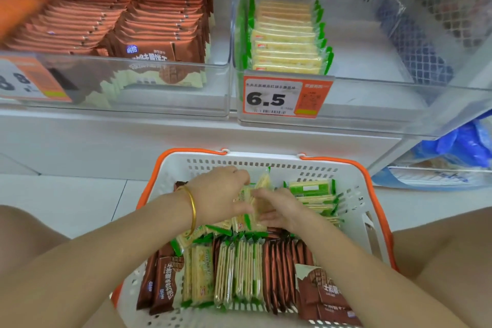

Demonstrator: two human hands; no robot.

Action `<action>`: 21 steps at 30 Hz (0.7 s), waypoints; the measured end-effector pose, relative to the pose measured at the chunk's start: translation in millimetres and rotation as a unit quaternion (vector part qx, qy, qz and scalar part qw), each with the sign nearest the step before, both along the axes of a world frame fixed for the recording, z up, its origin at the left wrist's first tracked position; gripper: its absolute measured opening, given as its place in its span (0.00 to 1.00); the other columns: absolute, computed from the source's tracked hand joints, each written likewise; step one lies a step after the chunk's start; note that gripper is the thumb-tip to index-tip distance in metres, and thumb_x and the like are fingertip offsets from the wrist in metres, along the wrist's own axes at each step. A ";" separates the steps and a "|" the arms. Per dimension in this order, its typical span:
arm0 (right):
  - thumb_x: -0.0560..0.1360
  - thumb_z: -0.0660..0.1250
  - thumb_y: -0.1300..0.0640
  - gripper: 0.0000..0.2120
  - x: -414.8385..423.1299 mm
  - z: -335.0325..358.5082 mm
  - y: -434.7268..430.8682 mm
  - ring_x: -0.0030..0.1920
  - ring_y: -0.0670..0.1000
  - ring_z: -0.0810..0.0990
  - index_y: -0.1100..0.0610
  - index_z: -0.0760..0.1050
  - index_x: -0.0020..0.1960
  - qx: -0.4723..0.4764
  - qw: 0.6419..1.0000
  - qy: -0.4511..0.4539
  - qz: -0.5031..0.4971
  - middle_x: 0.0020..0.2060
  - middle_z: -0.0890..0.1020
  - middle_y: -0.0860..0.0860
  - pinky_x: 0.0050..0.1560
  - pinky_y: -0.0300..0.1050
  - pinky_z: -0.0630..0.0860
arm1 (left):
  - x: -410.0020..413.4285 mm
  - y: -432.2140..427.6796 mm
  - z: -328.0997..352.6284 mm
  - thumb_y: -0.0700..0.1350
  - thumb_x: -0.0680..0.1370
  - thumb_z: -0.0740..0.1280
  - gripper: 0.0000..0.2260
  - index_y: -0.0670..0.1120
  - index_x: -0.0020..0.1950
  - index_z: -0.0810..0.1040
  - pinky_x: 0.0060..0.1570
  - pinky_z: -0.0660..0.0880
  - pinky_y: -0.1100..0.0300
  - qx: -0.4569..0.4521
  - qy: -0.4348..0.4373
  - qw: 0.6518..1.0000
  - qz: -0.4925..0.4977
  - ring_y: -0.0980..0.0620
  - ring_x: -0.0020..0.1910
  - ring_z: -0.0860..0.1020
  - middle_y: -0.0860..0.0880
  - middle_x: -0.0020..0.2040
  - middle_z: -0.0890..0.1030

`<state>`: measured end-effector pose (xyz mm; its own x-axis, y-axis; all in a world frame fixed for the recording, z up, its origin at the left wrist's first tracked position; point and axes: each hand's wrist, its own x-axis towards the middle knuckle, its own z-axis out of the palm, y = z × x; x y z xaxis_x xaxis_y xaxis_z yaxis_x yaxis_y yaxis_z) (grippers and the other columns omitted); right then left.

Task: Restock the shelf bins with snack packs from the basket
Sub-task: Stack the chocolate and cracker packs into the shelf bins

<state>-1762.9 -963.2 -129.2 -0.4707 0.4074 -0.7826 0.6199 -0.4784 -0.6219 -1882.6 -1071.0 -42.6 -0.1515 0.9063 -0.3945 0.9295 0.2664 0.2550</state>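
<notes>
A white basket (pixel 354 194) with orange handles sits on the floor between my knees, filled with green cracker packs (pixel 239 274) and brown chocolate wafer packs (pixel 165 282). Both hands are inside it at the far end. My left hand (pixel 221 194), with a gold bangle on the wrist, and my right hand (pixel 279 210) together grip a small bunch of green cracker packs (pixel 259 194) standing on edge. On the shelf above, the clear right bin (pixel 372 95) holds a row of green cracker packs (pixel 287 40). The clear left bin (pixel 159 93) holds brown wafer packs (pixel 138 16).
An orange price tag reading 6.5 (pixel 285 97) hangs on the right bin's front. Another tag (pixel 29 80) hangs on the left bin. Blue bagged goods (pixel 452 154) lie on a lower shelf at right. The right bin has free room beside its row.
</notes>
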 end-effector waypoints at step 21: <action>0.69 0.74 0.52 0.12 36.7 273.7 43.5 0.42 0.49 0.76 0.55 0.80 0.51 0.663 0.702 0.145 0.215 0.40 0.80 0.48 0.46 0.48 0.73 | -9.8 15.3 173.8 0.40 0.73 0.69 0.23 0.48 0.67 0.69 0.58 0.72 0.62 0.415 -0.110 0.901 0.058 0.57 0.56 0.75 0.54 0.58 0.74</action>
